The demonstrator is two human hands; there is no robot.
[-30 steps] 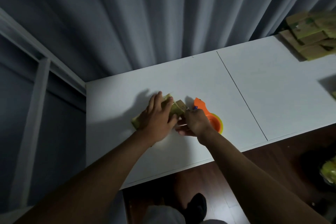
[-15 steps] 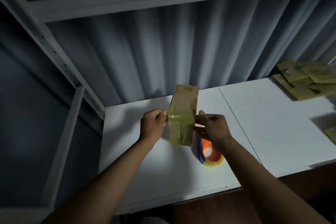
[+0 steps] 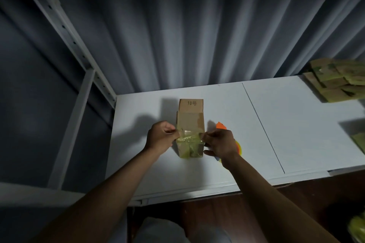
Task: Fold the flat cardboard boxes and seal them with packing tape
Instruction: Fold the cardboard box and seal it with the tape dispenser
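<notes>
Between the two hands a small cardboard box [image 3: 190, 130] is held over the white table [image 3: 296, 124], its near end already crossed with yellowish packing tape [image 3: 188, 140]. The left hand [image 3: 162, 139] pinches the box's left edge at the tape; the right hand [image 3: 220, 145] pinches the right edge, fingers curled. Just behind the right hand lies the orange tape dispenser [image 3: 220, 125]. The far flap [image 3: 191, 104] looks unsealed, so this box seems half done. Far to the right, a stack of flat boxes [image 3: 333, 83] waits.
</notes>
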